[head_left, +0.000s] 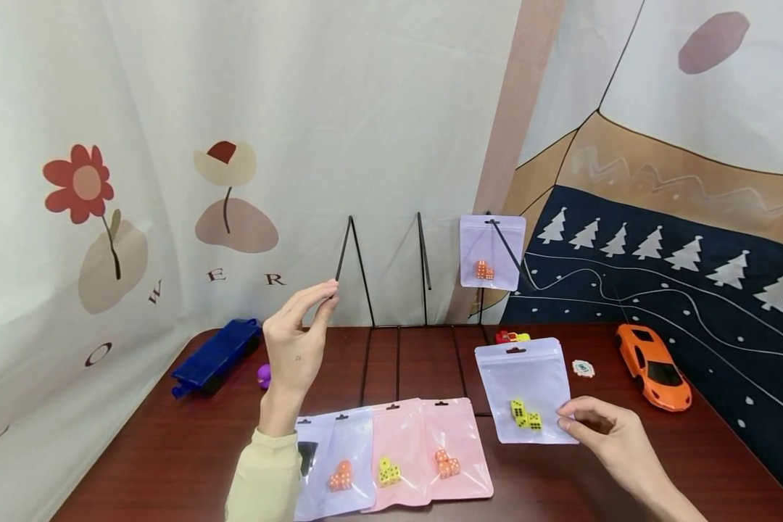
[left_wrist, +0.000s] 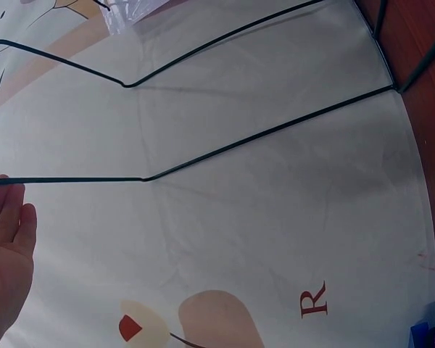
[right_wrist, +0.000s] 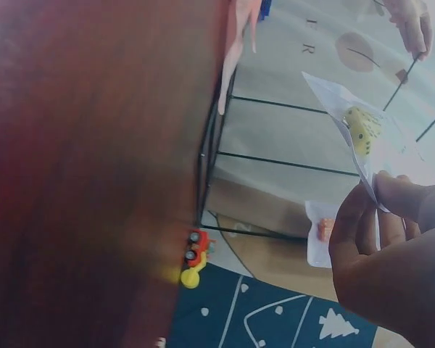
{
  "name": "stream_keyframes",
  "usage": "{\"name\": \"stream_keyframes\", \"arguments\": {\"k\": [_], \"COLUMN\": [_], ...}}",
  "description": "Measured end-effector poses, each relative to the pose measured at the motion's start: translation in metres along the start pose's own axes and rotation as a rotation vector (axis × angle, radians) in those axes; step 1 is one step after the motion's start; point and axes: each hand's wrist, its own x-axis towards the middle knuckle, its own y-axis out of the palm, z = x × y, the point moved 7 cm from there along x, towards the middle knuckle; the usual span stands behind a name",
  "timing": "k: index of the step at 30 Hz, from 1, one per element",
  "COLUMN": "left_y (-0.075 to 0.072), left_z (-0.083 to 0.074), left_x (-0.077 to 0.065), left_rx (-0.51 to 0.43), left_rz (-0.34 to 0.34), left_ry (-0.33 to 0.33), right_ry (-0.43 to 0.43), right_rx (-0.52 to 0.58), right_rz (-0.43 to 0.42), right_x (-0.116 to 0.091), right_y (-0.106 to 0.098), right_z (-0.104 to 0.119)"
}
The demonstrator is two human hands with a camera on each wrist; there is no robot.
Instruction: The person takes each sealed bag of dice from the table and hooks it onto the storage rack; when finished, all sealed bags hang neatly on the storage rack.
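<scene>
My left hand point(head_left: 296, 348) pinches the front tip of the left prong of a black wire display rack point(left_wrist: 80, 180). Between thumb and fingers, my right hand point(head_left: 616, 438) grips the lower right corner of a lilac zip bag point(head_left: 528, 370), lifted in front of the rack, with yellow dice point(head_left: 519, 413) inside. Another lilac bag point(head_left: 473, 243), holding orange dice, hangs by its hole on the right prong. The middle prong point(head_left: 423, 254) carries nothing. On the table lie a lilac bag point(head_left: 355, 438) with orange dice and pink bags point(head_left: 453, 428) with yellow or orange dice; my left sleeve partly hides another lilac bag.
A blue toy vehicle point(head_left: 215, 355) and a small purple toy point(head_left: 264, 375) stand at the left. On the right are an orange toy car point(head_left: 655, 366), a white chip point(head_left: 583, 368) and a red and yellow toy point(head_left: 512, 337). A printed curtain point(head_left: 365, 109) hangs behind.
</scene>
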Motion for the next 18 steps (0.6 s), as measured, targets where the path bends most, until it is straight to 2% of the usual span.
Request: {"name": "stream_keyframes", "arguments": {"k": [11,18], "left_y": [-0.001,0.0], "left_z": [0.027,0.03], "left_x": [-0.013,-0.013], "left_rx": [-0.007,-0.009], "left_rz": [-0.003,0.003], "left_ry": [-0.011,-0.008], "right_ry": [-0.041,-0.114], "right_rx": [0.05,0.08], "right_rz": [-0.053,-0.084], "right_x": [0.009,0.015], "right_y": [-0.006,-0.013], "right_z": [0.017,0.028]}}
